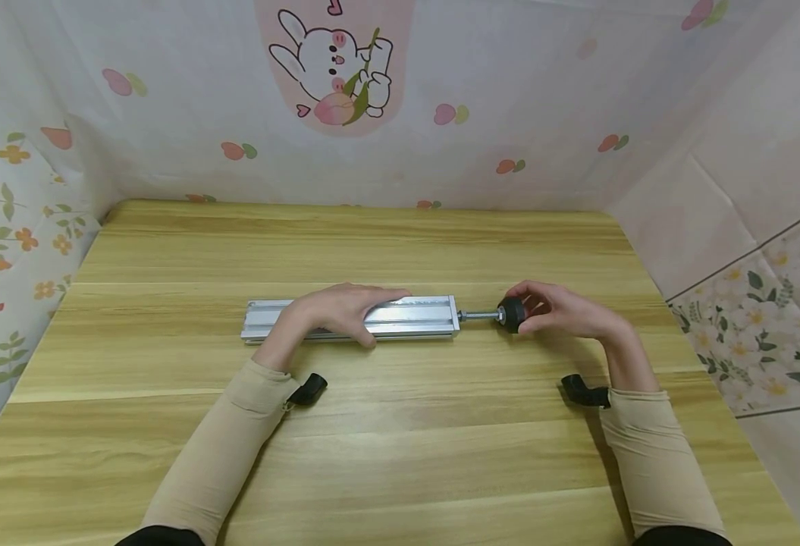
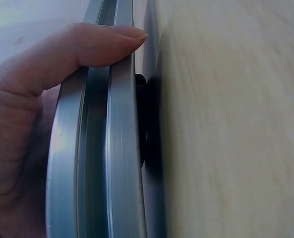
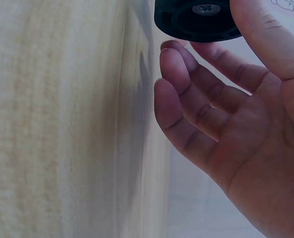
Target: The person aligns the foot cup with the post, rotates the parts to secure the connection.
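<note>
A silver aluminium extrusion profile (image 1: 413, 318) lies lengthwise across the table. My left hand (image 1: 338, 309) grips it from above near its middle, thumb on the near side; in the left wrist view the thumb (image 2: 102, 44) presses over the grooved side. From the profile's right end a threaded rod (image 1: 479, 315) sticks out, with a nut near the far end. On that rod sits a round black leveling foot (image 1: 511, 315). My right hand (image 1: 563, 309) pinches the foot between thumb and fingers. The right wrist view shows the underside of the foot (image 3: 199, 22) with a metal centre.
The wood-grain table (image 1: 400, 455) reaches back to a patterned curtain (image 1: 481, 68). Black wrist-camera mounts stick out from the left cuff (image 1: 309, 390) and the right cuff (image 1: 582, 391), above the table.
</note>
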The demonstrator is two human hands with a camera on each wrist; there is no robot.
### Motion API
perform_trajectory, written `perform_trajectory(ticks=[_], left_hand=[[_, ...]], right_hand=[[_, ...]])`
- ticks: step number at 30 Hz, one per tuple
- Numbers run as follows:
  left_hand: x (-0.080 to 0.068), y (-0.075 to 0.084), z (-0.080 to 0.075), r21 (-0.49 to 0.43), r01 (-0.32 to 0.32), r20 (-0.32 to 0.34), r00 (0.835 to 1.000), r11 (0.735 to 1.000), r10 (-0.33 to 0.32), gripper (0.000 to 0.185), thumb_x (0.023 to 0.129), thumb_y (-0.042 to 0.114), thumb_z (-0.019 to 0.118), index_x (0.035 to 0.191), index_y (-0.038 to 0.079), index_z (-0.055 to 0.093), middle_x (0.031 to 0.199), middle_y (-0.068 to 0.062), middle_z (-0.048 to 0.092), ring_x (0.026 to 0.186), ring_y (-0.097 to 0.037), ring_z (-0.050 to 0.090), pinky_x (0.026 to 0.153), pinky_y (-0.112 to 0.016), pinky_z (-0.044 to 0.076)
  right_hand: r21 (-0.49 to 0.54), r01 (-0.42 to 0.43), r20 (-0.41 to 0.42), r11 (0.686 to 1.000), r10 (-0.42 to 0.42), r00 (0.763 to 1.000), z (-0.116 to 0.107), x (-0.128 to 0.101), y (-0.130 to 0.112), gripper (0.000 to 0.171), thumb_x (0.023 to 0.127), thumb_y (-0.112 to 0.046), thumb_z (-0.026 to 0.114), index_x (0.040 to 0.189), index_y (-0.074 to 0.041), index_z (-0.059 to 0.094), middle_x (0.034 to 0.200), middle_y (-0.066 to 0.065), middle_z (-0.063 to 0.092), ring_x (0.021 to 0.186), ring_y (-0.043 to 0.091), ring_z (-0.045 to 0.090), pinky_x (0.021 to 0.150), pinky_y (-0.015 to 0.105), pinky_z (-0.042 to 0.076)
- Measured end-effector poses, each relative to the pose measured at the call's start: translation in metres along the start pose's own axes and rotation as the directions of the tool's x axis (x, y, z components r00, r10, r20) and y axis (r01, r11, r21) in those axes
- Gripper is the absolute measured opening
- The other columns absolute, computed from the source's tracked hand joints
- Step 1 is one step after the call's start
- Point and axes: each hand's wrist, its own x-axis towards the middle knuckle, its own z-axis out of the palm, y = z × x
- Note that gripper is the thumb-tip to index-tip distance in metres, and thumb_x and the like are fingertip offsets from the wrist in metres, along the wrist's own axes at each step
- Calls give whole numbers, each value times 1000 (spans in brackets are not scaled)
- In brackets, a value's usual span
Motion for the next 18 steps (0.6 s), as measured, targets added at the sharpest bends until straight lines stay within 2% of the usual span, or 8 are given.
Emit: perform_trajectory(ticks=[2, 4, 9, 15, 18], left_hand=[[0, 0, 0, -2, -7, -6, 1000, 1000, 7, 102, 74, 20, 73, 165, 26, 26, 164, -2, 42, 114, -20, 52, 104, -42, 45], [-1, 0, 0, -7, -7, -7, 1000, 1000, 7, 102, 74, 20, 73, 165, 25, 27, 164, -2, 42, 117, -21, 51, 106, -43, 45], [0, 0, -1, -6, 0, -5, 1000, 1000, 0, 101, 75, 20, 73, 165, 27, 27, 164, -1, 42, 112, -21, 52, 102, -41, 45], [0, 0, 0, -2, -5, -2, 1000, 1000, 5, 101, 75, 20, 74, 165, 25, 26, 165, -2, 40, 113, -20, 52, 105, -42, 45], [0, 0, 0, 1, -5, 1, 1000, 1000, 5, 102, 76, 20, 74, 165, 25, 25, 166, -2, 39, 106, -20, 54, 103, -42, 45]], right_hand=[[-6, -11, 8, 1000, 11, 1000, -1, -1, 0, 49, 94, -17, 74, 137, -3, 57, 116, 13, 67, 101, 14, 64, 85, 26, 52], [-15, -15, 17, 1000, 16, 1000, -2, -2, 0, 45, 97, -17, 70, 138, -3, 57, 117, 13, 66, 101, 13, 63, 86, 25, 51], [-46, -33, 38, 998, 35, 999, -3, -4, 0, 38, 103, -20, 61, 137, -3, 58, 117, 11, 65, 100, 12, 60, 86, 24, 49], [-42, -90, 55, 995, 92, 994, -4, -3, -1, 35, 104, -26, 58, 134, -7, 59, 111, 8, 62, 97, 17, 58, 86, 27, 48], [-42, -100, 63, 994, 102, 993, -4, -4, -1, 36, 104, -27, 58, 134, -7, 58, 110, 9, 62, 96, 20, 59, 85, 30, 49]])
